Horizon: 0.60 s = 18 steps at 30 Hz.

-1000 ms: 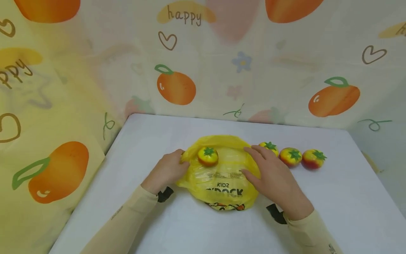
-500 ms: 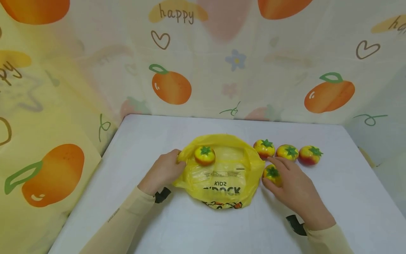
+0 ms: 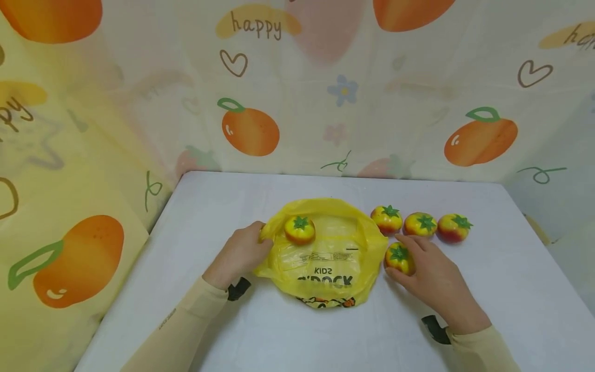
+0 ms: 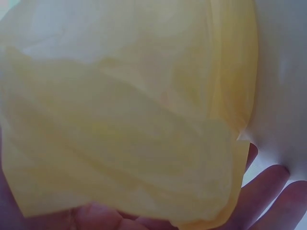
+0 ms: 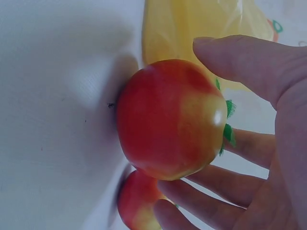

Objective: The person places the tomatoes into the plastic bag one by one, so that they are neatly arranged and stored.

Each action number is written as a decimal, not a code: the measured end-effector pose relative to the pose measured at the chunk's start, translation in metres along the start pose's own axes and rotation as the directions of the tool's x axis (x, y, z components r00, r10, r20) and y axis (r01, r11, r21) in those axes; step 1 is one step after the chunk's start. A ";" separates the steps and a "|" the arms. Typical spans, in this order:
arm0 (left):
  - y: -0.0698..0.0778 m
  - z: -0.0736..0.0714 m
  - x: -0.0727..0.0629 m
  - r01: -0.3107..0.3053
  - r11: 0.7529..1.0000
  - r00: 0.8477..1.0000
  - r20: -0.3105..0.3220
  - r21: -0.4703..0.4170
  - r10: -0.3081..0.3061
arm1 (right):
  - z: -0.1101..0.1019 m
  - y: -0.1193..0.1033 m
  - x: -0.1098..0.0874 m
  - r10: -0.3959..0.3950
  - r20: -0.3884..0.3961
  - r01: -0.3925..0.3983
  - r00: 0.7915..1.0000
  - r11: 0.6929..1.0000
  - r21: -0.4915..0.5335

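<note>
A yellow plastic bag [image 3: 325, 258] with dark print lies on the table, its mouth spread wide. My left hand [image 3: 239, 253] pinches the bag's left rim; in the left wrist view the bag film [image 4: 120, 120] covers much of the hand. One yellow-and-red toy tomato [image 3: 299, 230] with a green star-shaped top sits within the bag's mouth. My right hand [image 3: 432, 274] spans a second toy tomato [image 3: 398, 259] just right of the bag. In the right wrist view, the thumb stands off this toy tomato [image 5: 168, 120], and the fingers extend below and behind it.
Three more toy tomatoes stand in a row behind my right hand: a near one [image 3: 387, 219], a middle one [image 3: 420, 225] and a far-right one [image 3: 454, 228]. Printed cloth [image 3: 297, 93] rises behind the white table [image 3: 223, 196].
My right hand has left the bag's right side and moved right to the toy tomato, staying there over the last half second. The left hand keeps its hold on the rim.
</note>
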State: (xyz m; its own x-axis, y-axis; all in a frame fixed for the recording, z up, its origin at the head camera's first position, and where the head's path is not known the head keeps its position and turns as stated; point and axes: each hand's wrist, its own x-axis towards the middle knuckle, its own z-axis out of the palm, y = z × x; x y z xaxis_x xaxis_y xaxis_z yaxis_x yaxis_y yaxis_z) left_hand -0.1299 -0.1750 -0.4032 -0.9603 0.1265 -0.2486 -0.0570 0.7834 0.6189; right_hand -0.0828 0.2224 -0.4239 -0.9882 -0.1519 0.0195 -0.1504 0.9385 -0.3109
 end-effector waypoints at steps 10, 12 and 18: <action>0.000 0.002 0.000 -0.009 1.000 1.000 -0.015 0.017 0.010 | 0.005 0.000 0.002 0.013 0.036 -0.013 0.999 1.000 0.005; -0.001 0.002 0.000 -0.012 1.000 1.000 -0.018 0.020 0.013 | 0.006 0.001 0.003 0.013 0.041 -0.013 0.999 1.000 0.008; -0.001 0.003 0.000 -0.032 0.999 0.999 -0.023 0.025 0.033 | 0.004 0.001 0.003 0.012 0.050 -0.013 0.999 1.000 0.008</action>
State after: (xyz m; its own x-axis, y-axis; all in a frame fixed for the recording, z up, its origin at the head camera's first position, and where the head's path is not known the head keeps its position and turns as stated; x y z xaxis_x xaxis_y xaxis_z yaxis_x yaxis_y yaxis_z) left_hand -0.1288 -0.1743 -0.4063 -0.9677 0.1379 -0.2108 -0.0192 0.7941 0.6075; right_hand -0.0854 0.2220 -0.4281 -0.9873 -0.1558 -0.0318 -0.1378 0.9378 -0.3187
